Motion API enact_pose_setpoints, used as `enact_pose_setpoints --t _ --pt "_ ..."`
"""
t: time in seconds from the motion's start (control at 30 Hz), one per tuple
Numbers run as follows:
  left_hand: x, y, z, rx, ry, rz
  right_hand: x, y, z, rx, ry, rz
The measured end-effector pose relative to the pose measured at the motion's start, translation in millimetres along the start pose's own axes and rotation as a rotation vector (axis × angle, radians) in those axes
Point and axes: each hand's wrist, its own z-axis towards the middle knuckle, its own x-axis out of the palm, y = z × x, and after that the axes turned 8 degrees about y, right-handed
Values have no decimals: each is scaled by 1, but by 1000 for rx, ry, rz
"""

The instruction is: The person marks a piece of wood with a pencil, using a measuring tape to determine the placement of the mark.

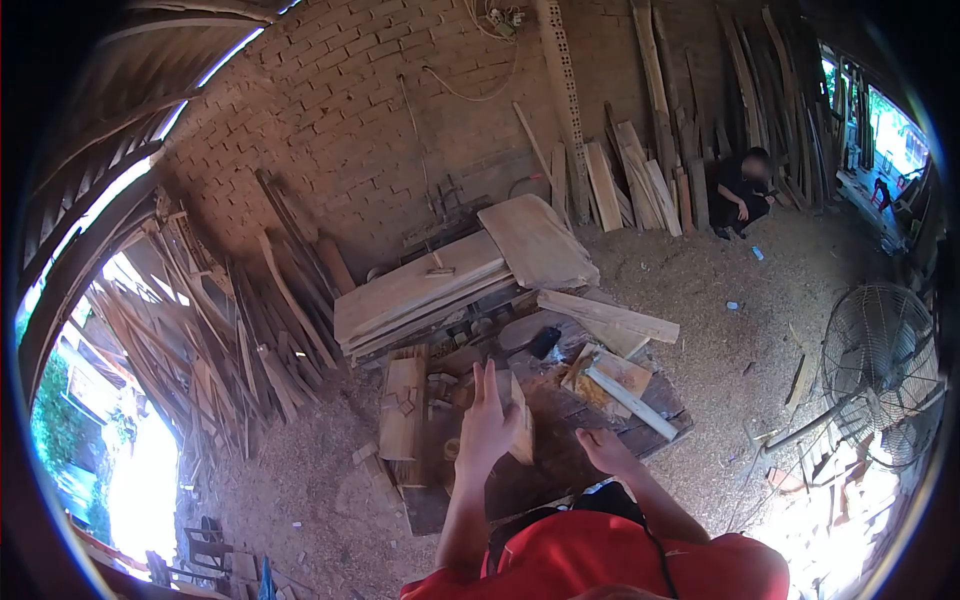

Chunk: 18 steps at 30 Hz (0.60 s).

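Observation:
My left hand (486, 425) is raised over the dark wooden workbench (555, 480), its fingers stretched out and pointing away from me. Just right of it, partly behind the hand, a pale wood block (524, 440) stands on the bench. My right hand (603, 449) is over the bench's right part, thumb side toward the left; its other fingers are mostly hidden. Beyond that hand lies a long pale wood strip (630, 402) across a stained board (612, 371). A black object (543, 342) sits farther back. Small wood pieces (403, 402) rest on a thick plank (399, 440) at the left.
Wide planks (420, 290) are stacked behind the bench, with a broad board (538, 243) on top. Boards lean along the brick wall (350, 130) and at the left. A person (742, 195) squats at the back right. A large caged fan (880, 365) stands at the right.

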Motion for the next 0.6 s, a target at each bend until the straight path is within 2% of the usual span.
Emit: enact_pose_setpoints --t 0.13,0.23,0.33,0.4,0.47,0.53,0.57,0.6 --pt "1 -6 9 -43 43 10 20 26 10 -75 -82 65" --pt "24 24 23 23 23 191 30 54 17 -98 -35 164" --pt "52 54 32 178 -229 274 55 49 26 -81 5 332" --pt "44 36 29 -71 -44 -438 76 30 33 -75 9 407" --pt "50 29 27 -163 -38 -901 87 16 37 -88 -1 419" --pt "73 33 30 -90 -218 -1118 83 26 43 -160 -66 439" --pt "80 31 29 -77 -301 -1063 79 32 48 -195 -102 448" --pt "82 23 26 -62 -384 -1006 64 51 46 -129 -36 466"
